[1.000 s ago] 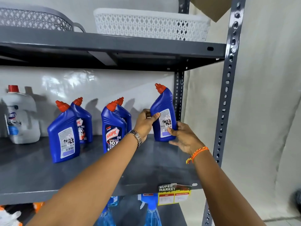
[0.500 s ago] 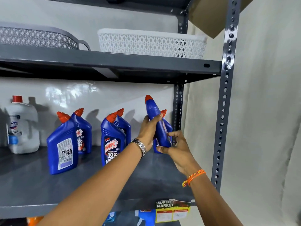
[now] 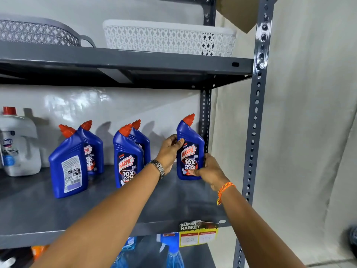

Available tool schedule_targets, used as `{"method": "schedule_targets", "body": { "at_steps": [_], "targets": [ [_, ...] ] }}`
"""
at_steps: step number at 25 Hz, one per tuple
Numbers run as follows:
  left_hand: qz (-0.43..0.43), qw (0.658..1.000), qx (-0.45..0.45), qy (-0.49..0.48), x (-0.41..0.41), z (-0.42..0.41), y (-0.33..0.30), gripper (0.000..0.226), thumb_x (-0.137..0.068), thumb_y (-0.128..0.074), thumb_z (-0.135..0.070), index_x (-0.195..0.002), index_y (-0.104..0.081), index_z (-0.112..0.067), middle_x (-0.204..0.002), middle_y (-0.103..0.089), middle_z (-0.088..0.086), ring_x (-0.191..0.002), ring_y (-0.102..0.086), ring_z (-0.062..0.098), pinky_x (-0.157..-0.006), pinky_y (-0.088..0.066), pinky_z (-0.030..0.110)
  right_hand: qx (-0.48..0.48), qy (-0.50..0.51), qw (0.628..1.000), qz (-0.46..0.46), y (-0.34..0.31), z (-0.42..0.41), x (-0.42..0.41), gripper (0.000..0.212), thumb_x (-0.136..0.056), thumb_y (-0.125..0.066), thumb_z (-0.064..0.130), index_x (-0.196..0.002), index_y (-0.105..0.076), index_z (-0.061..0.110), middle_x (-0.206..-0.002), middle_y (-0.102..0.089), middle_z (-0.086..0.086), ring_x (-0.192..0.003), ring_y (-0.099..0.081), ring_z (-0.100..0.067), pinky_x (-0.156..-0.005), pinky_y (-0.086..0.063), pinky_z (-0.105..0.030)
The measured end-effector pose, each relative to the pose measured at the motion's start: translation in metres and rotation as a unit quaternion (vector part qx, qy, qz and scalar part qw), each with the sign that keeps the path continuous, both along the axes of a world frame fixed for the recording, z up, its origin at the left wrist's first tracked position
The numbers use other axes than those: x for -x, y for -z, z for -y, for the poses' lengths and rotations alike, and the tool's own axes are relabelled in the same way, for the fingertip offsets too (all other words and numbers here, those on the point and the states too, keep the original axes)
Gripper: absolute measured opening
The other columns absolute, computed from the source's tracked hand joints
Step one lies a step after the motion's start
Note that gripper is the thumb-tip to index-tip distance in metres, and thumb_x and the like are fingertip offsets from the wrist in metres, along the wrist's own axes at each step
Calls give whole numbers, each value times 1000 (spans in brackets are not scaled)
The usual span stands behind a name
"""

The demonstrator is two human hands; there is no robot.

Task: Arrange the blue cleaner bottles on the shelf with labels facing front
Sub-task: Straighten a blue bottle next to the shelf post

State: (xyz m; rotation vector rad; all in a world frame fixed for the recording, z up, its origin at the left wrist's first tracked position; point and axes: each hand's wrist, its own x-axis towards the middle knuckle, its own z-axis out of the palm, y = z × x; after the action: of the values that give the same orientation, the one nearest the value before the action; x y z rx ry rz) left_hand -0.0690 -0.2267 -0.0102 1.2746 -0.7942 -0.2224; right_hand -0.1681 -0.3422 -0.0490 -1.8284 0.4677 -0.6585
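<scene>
Left hand (image 3: pixel 170 149) wraps the upper left side of the held bottle (image 3: pixel 190 151), thumb across the shoulder; right hand (image 3: pixel 209 170) pinches its lower right corner, fingertips over the label's bottom edge. Bottle sits at the right end of the shelf (image 3: pixel 96 215), near the rear post (image 3: pixel 205 120), long axis upright with a slight lean, red cap up. Base seems to be on or just above the deck; cannot tell which. Front label faces out. Both hands equally near; judged next step is to release and square it. Leftmost bottle (image 3: pixel 68 163) shows its back label. Middle front bottle (image 3: pixel 128 156) faces front.
</scene>
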Motion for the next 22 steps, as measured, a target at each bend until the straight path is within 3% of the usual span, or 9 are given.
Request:
{"method": "schedule_targets", "body": {
  "at_steps": [3,8,11,13,15,18,20,22],
  "targets": [
    [14,1000,-19,-3,-2,4,14,26,-98,-54,-13,-121,-59,-2,-106,-68,10,-86,-67,15,-67,-56,19,3,20,999,-26,11,1,-1,64,-64,-86,-3,-116,-52,15,-116,-69,-8,-110,-66,-27,-97,-56,-48],
    [-11,999,-33,-20,1,6,24,14,-98,-54,-13,-109,-63,-14,-109,-70,12,-92,-68,21,-81,-59,31,13,24,998,-60,23,5,-7,74,-60,-92,9,-124,-54,16,-120,-70,-7,-113,-66,-27,-100,-55,-51],
    [8,997,-70,-36,6,1,20,20,-96,-57,-12,-116,-62,-14,-122,-70,16,-112,-67,32,-97,-55,44,2,18,998,-64,21,-2,1,72,-65,-88,5,-126,-51,14,-123,-68,-9,-113,-65,-28,-101,-54,-50],
    [32,993,-90,-62,20,-13,13,39,-93,-60,-9,-132,-56,-13,-139,-61,12,-128,-59,27,-106,-50,42,11,42,998,-50,12,-15,15,69,-71,-81,-2,-129,-46,11,-122,-65,-8,-110,-63,-27,-98,-54,-45],
    [73,990,-61,-100,34,-46,6,53,-91,-63,-5,-141,-51,-13,-147,-55,4,-135,-53,19,-111,-46,39,33,99,994,15,0,-32,30,66,-77,-72,-8,-134,-42,9,-116,-56,-1,-103,-56,-20,-90,-50,-34],
    [126,965,40,-225,32,-129,0,46,-88,-68,-7,-131,-62,-22,-133,-66,-4,-122,-62,10,-101,-52,31,91,157,963,199,-22,-78,42,64,-79,-63,-14,-135,-47,12,-121,-54,4,-109,-53,-12,-93,-42,-23],
    [156,914,59,-369,7,-193,1,41,-85,-70,-12,-122,-64,-30,-126,-68,-6,-116,-64,11,-101,-52,31,102,93,951,278,-26,-117,30,62,-78,-63,-17,-127,-53,20,-127,-60,2,-113,-58,-12,-98,-46,-23],
    [125,876,53,-463,-35,-249,5,43,-80,-71,-21,-121,-62,-32,-131,-64,1,-109,-66,18,-102,-52,42,67,-33,960,270,-21,-164,2,60,-78,-67,-15,-118,-53,27,-120,-63,5,-111,-62,-13,-97,-52,-24]
  ]
}}
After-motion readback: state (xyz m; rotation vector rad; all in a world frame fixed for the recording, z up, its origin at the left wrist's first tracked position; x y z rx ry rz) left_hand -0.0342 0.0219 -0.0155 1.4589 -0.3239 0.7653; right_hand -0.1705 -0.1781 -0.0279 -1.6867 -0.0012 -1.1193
